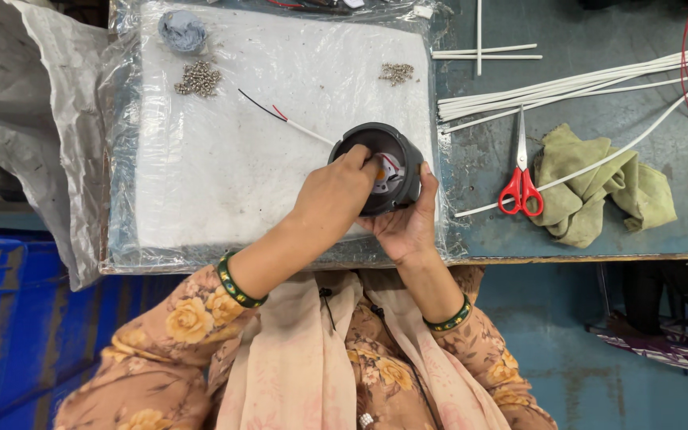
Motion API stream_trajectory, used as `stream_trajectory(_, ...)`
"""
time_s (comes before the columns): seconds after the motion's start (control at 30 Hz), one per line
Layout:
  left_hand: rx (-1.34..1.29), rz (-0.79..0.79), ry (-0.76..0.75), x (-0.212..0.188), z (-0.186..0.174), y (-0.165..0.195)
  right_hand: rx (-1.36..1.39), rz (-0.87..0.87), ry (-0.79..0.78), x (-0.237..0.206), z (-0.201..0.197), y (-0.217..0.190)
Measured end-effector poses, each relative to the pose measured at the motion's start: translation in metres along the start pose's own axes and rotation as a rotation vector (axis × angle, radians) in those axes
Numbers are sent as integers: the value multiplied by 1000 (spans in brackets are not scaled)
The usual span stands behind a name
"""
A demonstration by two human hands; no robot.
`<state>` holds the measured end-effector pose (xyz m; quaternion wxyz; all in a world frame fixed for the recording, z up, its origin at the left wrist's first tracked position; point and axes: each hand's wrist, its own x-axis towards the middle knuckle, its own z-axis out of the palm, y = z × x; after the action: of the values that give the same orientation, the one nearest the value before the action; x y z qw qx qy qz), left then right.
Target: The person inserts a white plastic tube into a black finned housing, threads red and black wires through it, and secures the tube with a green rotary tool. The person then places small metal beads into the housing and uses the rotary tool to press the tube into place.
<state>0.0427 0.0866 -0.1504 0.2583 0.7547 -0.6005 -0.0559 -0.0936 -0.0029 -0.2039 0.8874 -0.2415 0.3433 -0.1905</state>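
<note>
Black round housing (392, 171): a short cup-shaped part, held at the right edge of the white foam pad (224, 151), near the front edge of the bench (487, 159). Its open mouth faces up and slightly away from the person; the short axis of the cup runs roughly toward the camera, tilted. Inside the cup, a pale insert with a touch of red and orange shows; finer detail cannot be made out. A thin wire (288, 119), white with black and red ends, runs from the housing's far-left rim out across the pad.

Left hand (332, 199): fingers bunched narrow, fingertips reaching into the mouth of the housing. Right hand (408, 227): cupped under and around the housing's near side, thumb up along the right wall, gripping it.

On the pad, loose: two small heaps of metal screws (198, 78), the second heap (396, 73) at the far right, and a grey wad (182, 30). On the bench to the right: red-handled scissors (521, 187), green cloth (599, 187), white tubes (567, 87).
</note>
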Motion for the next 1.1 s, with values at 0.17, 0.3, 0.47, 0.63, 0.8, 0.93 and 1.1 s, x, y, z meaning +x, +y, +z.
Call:
stream_trajectory(0.17,75,59,-24,-3,-10,3,30,25,9,2,-4,-1)
stream_trajectory(0.3,187,81,-63,-8,-13,3,48,36,37,6,-8,-3)
stream_trajectory(0.47,219,143,76,4,-10,-6,82,66,-12,9,-10,-8)
stream_trajectory(0.63,222,234,160,3,-9,-16,93,45,-41,13,-15,-7)
stream_trajectory(0.8,233,258,133,12,-7,-24,108,56,-73,22,-22,-9)
stream_trajectory(0.93,222,284,104,22,-8,-26,173,63,-123,27,-25,-9)
stream_trajectory(1.1,209,297,28,34,-10,-27,177,81,-106,31,-27,-12)
